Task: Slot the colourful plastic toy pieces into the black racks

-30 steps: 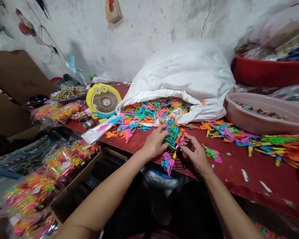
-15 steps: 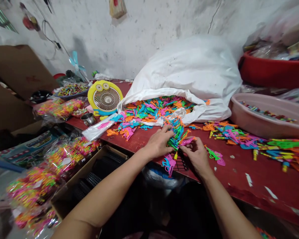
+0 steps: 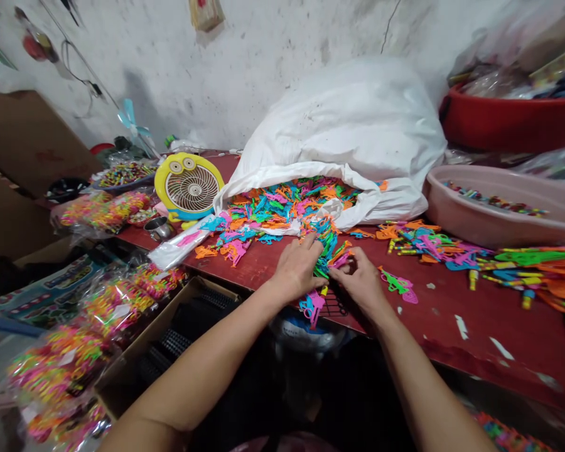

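In front of me lies a bunch of small, flat, bright plastic toys [image 3: 328,242], several of them pistol-shaped, in blue, green, orange and pink. My left hand [image 3: 299,265] is curled against the left side of this bunch, its thumb at the near end. On the right, my right hand [image 3: 361,279] pinches a pink plastic toy [image 3: 341,258] against the bunch; its fingertips are partly hidden. Below my hands, a pink toy [image 3: 314,307] and a blue one overlap at the table edge, beside a dark wire rack [image 3: 334,306]. A green-and-pink pair [image 3: 398,284] rests right of my right hand.
A big white sack [image 3: 348,119] spills more toys onto the red table [image 3: 428,326]. Left of it stands a yellow fan [image 3: 191,185]. A pink basin [image 3: 494,220] and loose toys are at right. Bagged toys [image 3: 117,301] and a carton [image 3: 169,339] sit lower left.
My right hand has brought the pink toy closer in against the bunch. My left hand stays on the bunch. The whole view has shifted slightly.
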Tool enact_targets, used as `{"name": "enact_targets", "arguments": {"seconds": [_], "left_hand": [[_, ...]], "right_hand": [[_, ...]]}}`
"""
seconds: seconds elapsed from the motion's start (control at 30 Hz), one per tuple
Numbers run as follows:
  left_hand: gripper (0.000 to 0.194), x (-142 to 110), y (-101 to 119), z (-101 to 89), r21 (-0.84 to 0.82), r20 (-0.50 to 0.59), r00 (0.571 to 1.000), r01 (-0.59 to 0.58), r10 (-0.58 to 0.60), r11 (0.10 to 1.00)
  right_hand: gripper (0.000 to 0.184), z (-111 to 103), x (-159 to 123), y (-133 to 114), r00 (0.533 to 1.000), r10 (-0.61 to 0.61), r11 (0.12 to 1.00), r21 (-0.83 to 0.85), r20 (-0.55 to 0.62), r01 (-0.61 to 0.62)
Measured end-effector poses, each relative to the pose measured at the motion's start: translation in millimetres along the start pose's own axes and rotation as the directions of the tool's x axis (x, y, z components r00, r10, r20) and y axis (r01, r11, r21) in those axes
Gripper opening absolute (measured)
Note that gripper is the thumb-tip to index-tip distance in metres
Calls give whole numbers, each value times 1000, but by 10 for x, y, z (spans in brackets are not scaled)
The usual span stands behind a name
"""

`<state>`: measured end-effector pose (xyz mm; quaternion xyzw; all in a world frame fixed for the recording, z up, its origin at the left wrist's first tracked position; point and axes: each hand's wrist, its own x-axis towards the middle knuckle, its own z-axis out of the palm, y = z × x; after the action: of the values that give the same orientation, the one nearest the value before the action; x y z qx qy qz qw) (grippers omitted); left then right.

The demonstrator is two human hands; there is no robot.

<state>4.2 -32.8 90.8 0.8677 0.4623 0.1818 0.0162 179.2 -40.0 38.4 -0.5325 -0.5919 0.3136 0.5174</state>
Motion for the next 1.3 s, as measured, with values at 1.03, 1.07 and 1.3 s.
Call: {"name": "enact_targets", "arguments": {"seconds": [1.03, 1.07, 1.3], "left_hand": [[40, 49, -83, 106, -124, -146, 984, 79, -97, 989], [40, 53, -102, 108, -128, -150, 985, 69, -88, 989], [40, 81, -226, 96, -165, -140, 989, 17, -40, 986]], "right_hand": [[41, 41, -505, 54, 827, -277, 648, -540, 490, 537], [40, 72, -491, 7, 813, -252, 606, -570, 525, 555], [27, 135, -286, -32, 715, -246, 573, -497, 654, 652]]}}
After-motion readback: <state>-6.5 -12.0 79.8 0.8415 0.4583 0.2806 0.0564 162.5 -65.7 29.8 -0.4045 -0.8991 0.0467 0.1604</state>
